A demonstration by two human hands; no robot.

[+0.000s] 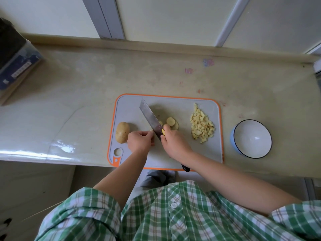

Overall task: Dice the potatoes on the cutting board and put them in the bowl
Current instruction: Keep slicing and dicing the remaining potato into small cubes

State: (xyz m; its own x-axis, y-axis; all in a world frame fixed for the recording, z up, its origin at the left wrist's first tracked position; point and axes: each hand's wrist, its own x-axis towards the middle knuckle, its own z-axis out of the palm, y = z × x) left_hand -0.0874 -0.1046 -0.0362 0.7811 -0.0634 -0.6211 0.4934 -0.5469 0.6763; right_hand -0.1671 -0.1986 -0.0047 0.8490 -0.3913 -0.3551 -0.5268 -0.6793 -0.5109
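Mid-slice at the counter: our left hand curls its grip over a potato piece, mostly hidden beneath the fingers, while our right hand is wrapped tight round the knife where handle meets blade, its edge angled down onto the board. Fresh slices lie just beyond the blade, a heap of dice sits at the board's right end, and a whole potato waits at the left, just beside our left hand. The bowl stands on the counter to the right of the board, with nothing in it. We judge the slicing stage to be in hand, with the task perhaps halfway along. Next the slices will need stacking and cross-cutting, fingertips tucked clear of the edge, before anything is scraped across to the bowl. A yellow sticker on the blade and a white label on the dark box at far left both carry print too small for us to read.
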